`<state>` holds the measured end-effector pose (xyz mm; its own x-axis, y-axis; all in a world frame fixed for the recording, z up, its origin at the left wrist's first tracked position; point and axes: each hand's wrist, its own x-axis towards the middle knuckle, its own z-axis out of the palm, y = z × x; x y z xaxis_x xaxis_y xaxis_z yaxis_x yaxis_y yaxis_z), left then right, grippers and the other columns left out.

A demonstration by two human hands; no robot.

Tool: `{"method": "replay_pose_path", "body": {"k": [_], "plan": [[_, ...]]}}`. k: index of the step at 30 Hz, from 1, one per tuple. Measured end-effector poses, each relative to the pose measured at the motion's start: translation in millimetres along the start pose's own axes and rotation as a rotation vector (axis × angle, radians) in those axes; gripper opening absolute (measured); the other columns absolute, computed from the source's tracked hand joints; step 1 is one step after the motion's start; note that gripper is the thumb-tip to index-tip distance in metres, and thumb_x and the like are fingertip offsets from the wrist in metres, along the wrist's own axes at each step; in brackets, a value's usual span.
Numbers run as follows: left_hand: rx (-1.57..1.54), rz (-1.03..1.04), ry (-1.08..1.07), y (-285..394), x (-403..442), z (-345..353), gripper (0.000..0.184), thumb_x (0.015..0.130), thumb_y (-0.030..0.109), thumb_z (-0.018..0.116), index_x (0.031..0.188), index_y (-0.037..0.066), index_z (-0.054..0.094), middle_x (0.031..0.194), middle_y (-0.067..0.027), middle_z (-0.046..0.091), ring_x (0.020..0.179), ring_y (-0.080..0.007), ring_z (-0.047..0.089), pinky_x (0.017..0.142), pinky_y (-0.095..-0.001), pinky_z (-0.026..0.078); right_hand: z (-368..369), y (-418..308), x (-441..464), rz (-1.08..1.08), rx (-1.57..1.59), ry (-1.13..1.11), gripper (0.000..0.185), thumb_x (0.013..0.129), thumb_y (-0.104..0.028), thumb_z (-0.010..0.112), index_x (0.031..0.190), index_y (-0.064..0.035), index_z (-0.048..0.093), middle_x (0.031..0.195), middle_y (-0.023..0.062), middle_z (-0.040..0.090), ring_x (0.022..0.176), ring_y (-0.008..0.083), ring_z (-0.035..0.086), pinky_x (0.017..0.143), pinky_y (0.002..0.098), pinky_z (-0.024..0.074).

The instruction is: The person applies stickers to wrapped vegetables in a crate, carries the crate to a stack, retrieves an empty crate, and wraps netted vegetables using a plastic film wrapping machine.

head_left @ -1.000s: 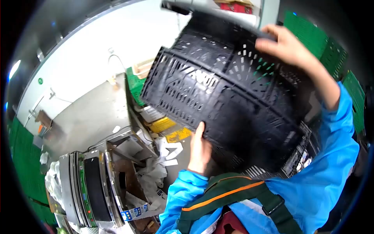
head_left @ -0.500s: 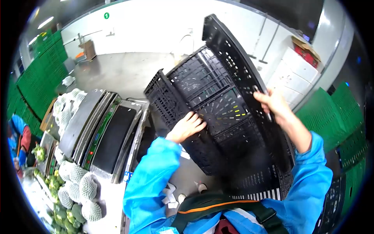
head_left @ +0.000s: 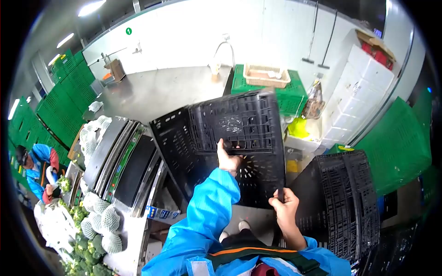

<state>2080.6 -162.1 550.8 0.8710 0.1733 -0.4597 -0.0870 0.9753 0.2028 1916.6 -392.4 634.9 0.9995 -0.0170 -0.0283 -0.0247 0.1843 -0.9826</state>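
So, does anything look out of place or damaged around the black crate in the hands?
No clear damage or spill shows. One small oddity: a crumpled white piece lies alone on the metal table, apart from the white foam nets. The black crate is tilted, but the right hand grips it.

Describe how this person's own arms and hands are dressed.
Both arms wear bright blue long sleeves in a smooth, slightly shiny, creased fabric. The left sleeve reaches about the wrist, while the right sleeve ends farther back, leaving some of the forearm bare. The left hand and right hand wear no gloves. No markings can be made out on either hand.
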Motion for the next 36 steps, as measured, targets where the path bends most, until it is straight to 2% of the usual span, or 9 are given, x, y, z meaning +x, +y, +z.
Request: {"method": "replay_pose_path", "body": {"k": [1, 3, 5, 6, 7, 12, 15, 26, 36], "plan": [[-0.167, 0.098, 0.069, -5.8, -26.4, 8.4, 0.030, 0.076, 0.037, 0.064, 0.089, 0.013, 0.054, 0.072, -0.0031, 0.054, 0.068, -0.0220, 0.053, 0.079, -0.0424, 0.045, -11.0, 16.6, 8.3, -0.013, 0.006, 0.036, 0.015, 0.065, 0.006, 0.062, 0.078, -0.0001, 0.055, 0.066, -0.0011, 0.054, 0.060, 0.0060, 0.050, 0.056, 0.0208, 0.0406], [-0.374, 0.151, -0.196, -6.2, -98.8, 50.5, 0.023, 0.077, 0.026, 0.065, 0.083, 0.007, 0.053, 0.065, -0.0029, 0.052, 0.060, -0.0187, 0.052, 0.075, -0.0335, 0.047, -37.0, 78.0, 35.9, -0.203, -0.284, 0.074, 0.009, 0.073, 0.000, 0.058, 0.080, 0.0007, 0.053, 0.070, 0.0063, 0.055, 0.061, 0.0134, 0.054, 0.056, 0.0259, 0.0431], [0.258, 0.520, -0.246, -10.8, -119.3, 71.5, 0.015, 0.074, 0.015, 0.062, 0.073, 0.007, 0.049, 0.060, -0.0019, 0.047, 0.060, -0.0164, 0.048, 0.077, -0.0333, 0.044, -48.7, 119.0, 57.8, -0.254, -0.705, 0.145, 0.024, 0.075, -0.009, 0.061, 0.095, 0.0010, 0.051, 0.094, 0.0153, 0.055, 0.079, 0.0269, 0.056, 0.069, 0.0347, 0.0448], [0.575, 0.702, -0.308, -11.8, -116.3, 85.3, 0.014, 0.072, 0.010, 0.061, 0.068, 0.007, 0.047, 0.058, -0.0014, 0.044, 0.061, -0.0152, 0.046, 0.079, -0.0332, 0.043, -52.4, 123.9, 47.1, -0.398, -0.992, 0.217, 0.046, 0.077, -0.014, 0.062, 0.115, 0.0026, 0.042, 0.113, 0.0229, 0.046, 0.101, 0.0384, 0.045, 0.088, 0.0411, 0.0368], [-0.181, 0.212, -0.099, -17.6, -102.4, 76.7, 0.016, 0.067, 0.005, 0.057, 0.062, 0.009, 0.042, 0.056, -0.0019, 0.040, 0.058, -0.0156, 0.041, 0.076, -0.0329, 0.040, -49.7, 126.0, 31.1, -0.413, -0.917, 0.241, 0.065, 0.074, -0.019, 0.061, 0.129, -0.0001, 0.032, 0.124, 0.0255, 0.037, 0.113, 0.0407, 0.037, 0.095, 0.0469, 0.0294], [-0.161, 0.048, 0.035, -71.4, -111.4, 59.0, 0.015, 0.067, 0.009, 0.056, 0.056, 0.006, 0.047, 0.054, -0.0090, 0.047, 0.062, -0.0263, 0.047, 0.084, -0.0406, 0.039, 23.0, 182.5, 32.1, -0.509, -0.893, -0.198, 0.066, 0.075, -0.032, 0.059, 0.128, -0.0004, 0.036, 0.126, 0.0268, 0.036, 0.115, 0.0422, 0.036, 0.096, 0.0501, 0.0295], [-0.186, -0.010, -0.084, -61.0, -155.4, 88.0, 0.019, 0.074, 0.006, 0.055, 0.058, 0.005, 0.045, 0.058, -0.0060, 0.046, 0.063, -0.0197, 0.046, 0.085, -0.0355, 0.040, 61.9, 210.9, 71.0, -0.521, -1.028, 0.103, 0.047, 0.088, -0.030, 0.051, 0.127, -0.0069, 0.040, 0.127, 0.0175, 0.042, 0.116, 0.0324, 0.041, 0.097, 0.0462, 0.0324], [-0.257, -0.169, -0.291, -21.4, -161.1, 71.8, 0.020, 0.074, 0.002, 0.050, 0.057, 0.009, 0.043, 0.054, 0.0013, 0.037, 0.055, -0.0142, 0.042, 0.078, -0.0353, 0.045, -28.5, 213.6, -14.1, -0.496, -0.966, -0.257, 0.045, 0.087, -0.031, 0.052, 0.123, -0.0075, 0.044, 0.126, 0.0147, 0.045, 0.117, 0.0306, 0.042, 0.098, 0.0430, 0.0330], [-0.142, -0.318, -0.278, -18.2, -207.9, 75.6, 0.016, 0.071, -0.001, 0.049, 0.070, 0.012, 0.040, 0.054, 0.0029, 0.032, 0.056, -0.0114, 0.039, 0.078, -0.0323, 0.039, 26.4, 235.1, 127.4, -0.435, -1.056, 0.017, 0.043, 0.086, -0.032, 0.054, 0.120, -0.0080, 0.048, 0.125, 0.0122, 0.048, 0.118, 0.0289, 0.043, 0.098, 0.0401, 0.0335]]}}
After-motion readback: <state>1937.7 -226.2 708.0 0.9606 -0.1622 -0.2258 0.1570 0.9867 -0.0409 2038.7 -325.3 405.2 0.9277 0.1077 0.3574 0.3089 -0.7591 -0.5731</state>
